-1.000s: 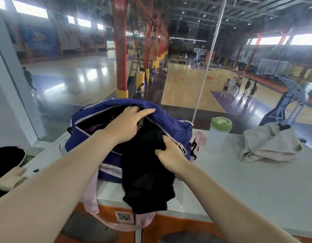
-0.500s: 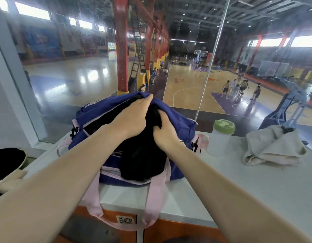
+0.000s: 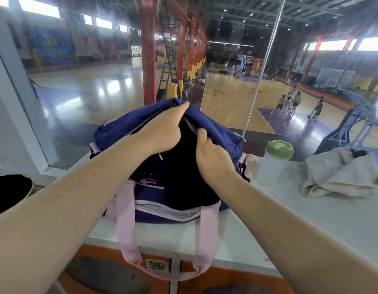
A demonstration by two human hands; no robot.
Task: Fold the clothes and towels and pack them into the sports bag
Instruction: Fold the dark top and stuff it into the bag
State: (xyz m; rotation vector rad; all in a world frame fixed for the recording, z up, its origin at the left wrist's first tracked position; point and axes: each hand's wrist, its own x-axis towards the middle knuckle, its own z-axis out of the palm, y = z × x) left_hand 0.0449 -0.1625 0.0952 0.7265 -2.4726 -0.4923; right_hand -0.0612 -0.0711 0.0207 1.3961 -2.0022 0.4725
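Blue bag (image 3: 215, 132) (one), two hands (image 3: 162, 132) (image 3: 213, 158)

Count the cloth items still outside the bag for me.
1 fully outside: the beige towel crumpled on the counter right of the bottle. The black garment is partly in the bag. More may be hidden.

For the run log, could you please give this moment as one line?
left hand: holds bag open | right hand: stuffing black garment | towel: unpacked
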